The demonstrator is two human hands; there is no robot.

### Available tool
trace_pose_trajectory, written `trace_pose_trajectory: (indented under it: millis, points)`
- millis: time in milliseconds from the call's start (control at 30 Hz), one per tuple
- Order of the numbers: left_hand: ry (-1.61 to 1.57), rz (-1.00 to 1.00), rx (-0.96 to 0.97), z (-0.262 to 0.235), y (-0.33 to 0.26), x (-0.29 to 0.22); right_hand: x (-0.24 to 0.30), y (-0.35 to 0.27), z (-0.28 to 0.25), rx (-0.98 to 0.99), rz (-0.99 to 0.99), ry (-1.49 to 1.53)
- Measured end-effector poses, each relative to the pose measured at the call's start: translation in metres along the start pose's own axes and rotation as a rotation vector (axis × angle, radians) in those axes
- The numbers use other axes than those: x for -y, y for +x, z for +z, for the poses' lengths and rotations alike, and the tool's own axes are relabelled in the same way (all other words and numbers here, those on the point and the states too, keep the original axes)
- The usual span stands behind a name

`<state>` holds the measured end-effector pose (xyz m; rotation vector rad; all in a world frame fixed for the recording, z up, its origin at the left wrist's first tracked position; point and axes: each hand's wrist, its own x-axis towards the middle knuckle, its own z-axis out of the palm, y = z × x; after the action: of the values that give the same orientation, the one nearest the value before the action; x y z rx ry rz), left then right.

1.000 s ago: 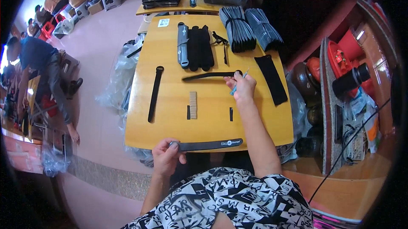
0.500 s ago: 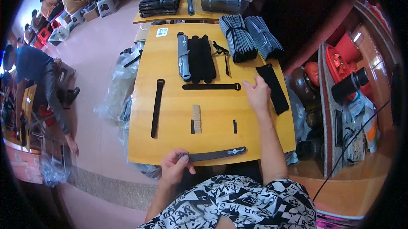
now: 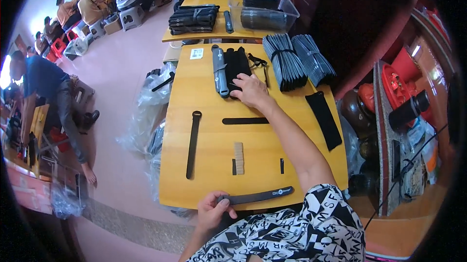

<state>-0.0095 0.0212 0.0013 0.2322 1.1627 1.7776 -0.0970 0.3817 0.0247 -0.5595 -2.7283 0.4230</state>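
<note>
Your left hand (image 3: 211, 210) has a narrow grip, thumb and fingers pinching one end of a grey strap (image 3: 258, 197) with pale printing. The strap reaches off to the right along the near edge of the yellow wooden surface (image 3: 214, 135), its free end rounded.

Your right hand (image 3: 251, 91) is stretched out over the near end of the black strap stack (image 3: 237, 60), fingers partly curled and a little apart. Whether that grip has closed on anything (your own fingers cover the spot) I cannot tell. Just left of the stack, beside it, is a grey strap bundle (image 3: 220, 74) with a band around it.

Nearer you, a black strap with a ring end (image 3: 192, 147) lies lengthwise, and a horizontal black strap (image 3: 243, 121) runs crosswise, its right end hidden behind your forearm. Below that are a beige ribbed strip (image 3: 239, 159), a short black piece (image 3: 234, 167) touching or just beside it, and a small dark piece (image 3: 282, 165) well apart to the right.

The step in hand looks to be a reach to the black stack while the left hand holds the grey strap. As I judge it, handling a single strap there calls for a fine pinch at its end, with the neighbouring straps left flat.
</note>
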Motion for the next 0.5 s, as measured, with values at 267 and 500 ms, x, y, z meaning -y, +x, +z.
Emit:
trace_pose_trajectory:
  millis: [267,500]
  points:
    - [-0.044,-0.011,0.013,0.003,0.002,-0.003,0.05,-0.018,-0.058,0.153,0.082,0.258]
    - [0.016,0.017,0.058,-0.011,0.005,0.01,0.185,-0.125,-0.199,0.624,-0.716,1.264]
